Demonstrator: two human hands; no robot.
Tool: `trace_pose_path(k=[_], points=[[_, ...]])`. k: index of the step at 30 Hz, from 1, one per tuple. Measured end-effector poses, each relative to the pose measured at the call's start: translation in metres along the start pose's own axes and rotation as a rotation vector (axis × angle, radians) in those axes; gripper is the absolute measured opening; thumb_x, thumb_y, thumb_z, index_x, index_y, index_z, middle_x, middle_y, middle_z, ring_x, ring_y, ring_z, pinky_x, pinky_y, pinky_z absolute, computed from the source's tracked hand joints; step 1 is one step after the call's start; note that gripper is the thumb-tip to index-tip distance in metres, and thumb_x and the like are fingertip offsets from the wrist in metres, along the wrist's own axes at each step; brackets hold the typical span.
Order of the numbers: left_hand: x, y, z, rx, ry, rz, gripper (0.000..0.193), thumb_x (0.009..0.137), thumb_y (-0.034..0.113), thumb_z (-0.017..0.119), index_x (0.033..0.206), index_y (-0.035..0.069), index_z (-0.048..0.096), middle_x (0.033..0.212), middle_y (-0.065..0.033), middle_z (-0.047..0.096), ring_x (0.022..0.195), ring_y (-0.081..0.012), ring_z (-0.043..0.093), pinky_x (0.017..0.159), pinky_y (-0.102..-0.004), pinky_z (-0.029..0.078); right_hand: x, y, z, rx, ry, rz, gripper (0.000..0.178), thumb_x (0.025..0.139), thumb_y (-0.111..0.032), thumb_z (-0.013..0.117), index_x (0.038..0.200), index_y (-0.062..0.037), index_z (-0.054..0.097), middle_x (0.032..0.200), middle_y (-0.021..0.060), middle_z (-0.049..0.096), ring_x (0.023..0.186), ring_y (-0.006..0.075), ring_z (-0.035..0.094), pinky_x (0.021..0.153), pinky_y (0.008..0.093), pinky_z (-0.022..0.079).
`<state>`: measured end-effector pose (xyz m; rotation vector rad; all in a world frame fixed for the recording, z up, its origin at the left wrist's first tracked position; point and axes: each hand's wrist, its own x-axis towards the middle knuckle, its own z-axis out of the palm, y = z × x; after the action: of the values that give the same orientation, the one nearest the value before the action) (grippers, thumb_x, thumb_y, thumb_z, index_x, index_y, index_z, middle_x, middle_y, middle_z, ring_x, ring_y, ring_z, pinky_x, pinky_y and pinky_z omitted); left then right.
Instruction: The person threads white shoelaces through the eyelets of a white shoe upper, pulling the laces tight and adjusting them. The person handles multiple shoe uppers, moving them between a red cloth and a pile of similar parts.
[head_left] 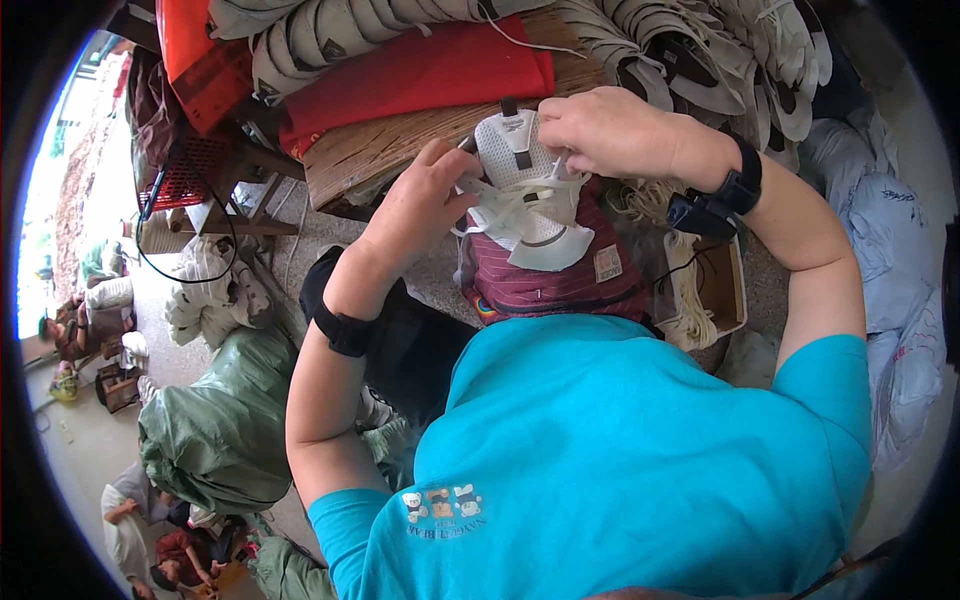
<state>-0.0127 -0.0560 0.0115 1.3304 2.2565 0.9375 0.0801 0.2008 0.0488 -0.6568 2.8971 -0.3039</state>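
A white shoe upper [548, 252] with a perforated tongue [500, 148] and dark tabs lies over my lap, its toe end toward me. White lace [530, 190] crosses its front. At the upper's left edge my left hand [425, 195] is closed, thumb and fingers pinching the edge beside the tongue. My right hand [600, 130] is closed at the right side, its fingertips pinched on a lace end by the eyelets. The fingers partly hide what each one grips. Under the upper is a maroon striped cloth [560, 285] spread over my lap.
Ahead stands a wooden bench [370, 150] bearing red cloth [430, 85] and rows of stacked shoe uppers [690, 60]. Bundled laces [688, 295] hang over a box [735, 290] at right, near pale sacks [880, 240]. A green sack [225, 420] and other people are at left.
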Motion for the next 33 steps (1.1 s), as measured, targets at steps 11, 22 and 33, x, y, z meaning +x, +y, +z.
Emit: trace_pose_path(k=[11,22,33], points=[[0.006,-0.01,0.039,-0.106,0.247,-0.19,0.024,0.081,0.025,0.07,0.079,0.002,0.072,0.092,-0.0122,0.056,0.089,-0.0273,0.058,0.078,-0.0357,0.048,0.007,0.016,0.048,0.546,0.028,0.396,0.024,0.086,-0.025,0.069,0.077,-0.0025,0.067,0.08,0.0075,0.059,0.074,0.0207,0.06,0.066,0.034,0.047],[0.001,0.063,0.004,-0.915,0.42,0.053,0.021,0.1,0.021,0.059,0.091,0.002,0.064,0.088,-0.0014,0.054,0.077,-0.0102,0.048,0.07,-0.0228,0.04,0.009,-0.041,0.011,0.794,0.358,0.086,0.02,0.093,-0.018,0.063,0.088,0.0013,0.065,0.082,0.0042,0.056,0.077,0.0129,0.055,0.07,0.0291,0.045],[-0.009,0.013,0.059,-0.347,0.506,-0.157,0.015,0.093,0.014,0.063,0.097,0.0,0.066,0.084,-0.0072,0.058,0.075,-0.0175,0.057,0.069,-0.0296,0.048,0.01,-0.033,0.037,-0.037,0.391,0.191,0.01,0.084,-0.004,0.059,0.094,-0.0038,0.058,0.09,0.0144,0.057,0.081,0.0339,0.063,0.07,0.0415,0.054]])
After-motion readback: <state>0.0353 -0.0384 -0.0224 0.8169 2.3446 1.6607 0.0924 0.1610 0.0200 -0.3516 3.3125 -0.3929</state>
